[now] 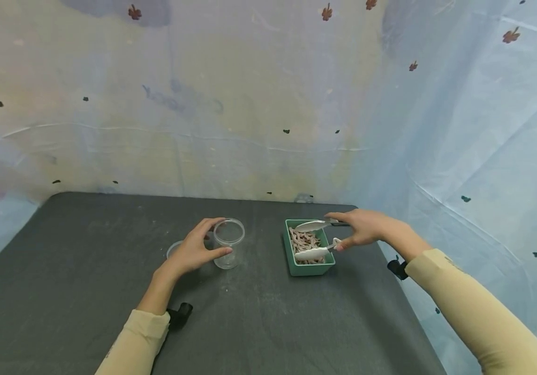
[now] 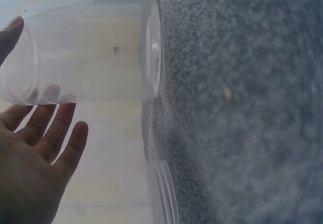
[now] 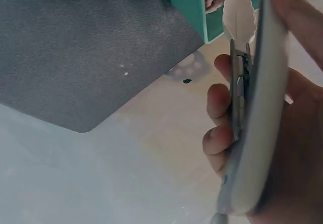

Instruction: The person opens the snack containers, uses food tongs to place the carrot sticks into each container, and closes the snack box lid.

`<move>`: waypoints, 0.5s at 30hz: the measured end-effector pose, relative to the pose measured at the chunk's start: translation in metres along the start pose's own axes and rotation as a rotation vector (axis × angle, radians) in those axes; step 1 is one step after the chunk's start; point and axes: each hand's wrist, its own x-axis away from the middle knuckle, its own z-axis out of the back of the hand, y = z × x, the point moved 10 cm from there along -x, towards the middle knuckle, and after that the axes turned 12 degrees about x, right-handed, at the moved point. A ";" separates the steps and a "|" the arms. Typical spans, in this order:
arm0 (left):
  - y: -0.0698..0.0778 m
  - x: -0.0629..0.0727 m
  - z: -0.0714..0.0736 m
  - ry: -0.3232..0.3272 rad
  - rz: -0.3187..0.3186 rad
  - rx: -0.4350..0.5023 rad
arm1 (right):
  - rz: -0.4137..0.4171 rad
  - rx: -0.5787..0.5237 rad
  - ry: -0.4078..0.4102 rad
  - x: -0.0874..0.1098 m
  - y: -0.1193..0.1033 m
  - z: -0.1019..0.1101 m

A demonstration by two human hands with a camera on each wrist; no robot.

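Near the centre of the frame, my left hand [image 1: 194, 249] is gripping a clear jar [image 1: 229, 242], which is standing upright on the worktop [image 1: 259, 328]. At centre right, my right hand [image 1: 361, 227] is grasping tongs [image 1: 312, 253], their white ends spreading over brownish strips [image 1: 303, 240] in a green container [image 1: 309, 270].

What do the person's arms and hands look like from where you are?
The left hand and right hand are ungloved. The left sleeve and right sleeve are pale yellow, ending short of the hands, each with a small dark marking I can't read. Stubby black units show by the sleeve ends: left unit, right unit.
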 end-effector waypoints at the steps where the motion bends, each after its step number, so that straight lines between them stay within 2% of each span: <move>1: 0.000 0.000 0.000 0.000 0.000 -0.001 | -0.002 0.002 -0.005 -0.002 0.000 0.000; 8: 0.000 0.002 -0.001 -0.005 0.020 0.000 | 0.018 -0.057 -0.054 -0.007 -0.001 -0.007; 15: 0.000 0.001 -0.002 -0.003 0.009 0.000 | 0.060 -0.071 -0.033 -0.007 -0.001 -0.010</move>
